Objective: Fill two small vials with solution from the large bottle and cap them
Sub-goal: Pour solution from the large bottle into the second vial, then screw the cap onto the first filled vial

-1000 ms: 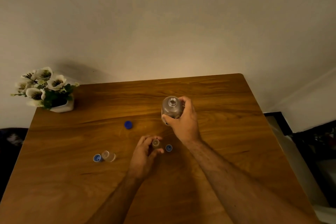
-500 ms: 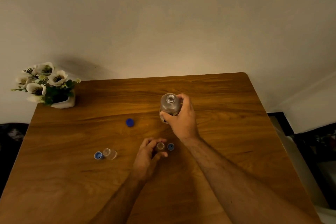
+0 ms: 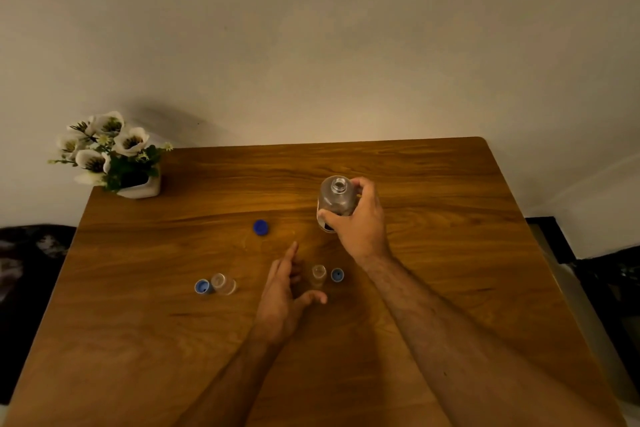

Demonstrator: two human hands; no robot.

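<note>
Wooden surface [image 3: 450, 253] carries everything. Right hand [image 3: 360, 222] grips the uncapped large bottle [image 3: 336, 199], upright. Left hand [image 3: 282, 295], fingers spread and holding nothing, sits just beside an open vial [image 3: 318, 274]; another open vial [image 3: 223, 283] stands farther left beside a blue cap [image 3: 202, 287].

The setting was a home room: a wooden table [image 3: 450, 184] against a plain wall [image 3: 311, 45], with a potted flower arrangement [image 3: 110, 156].
</note>
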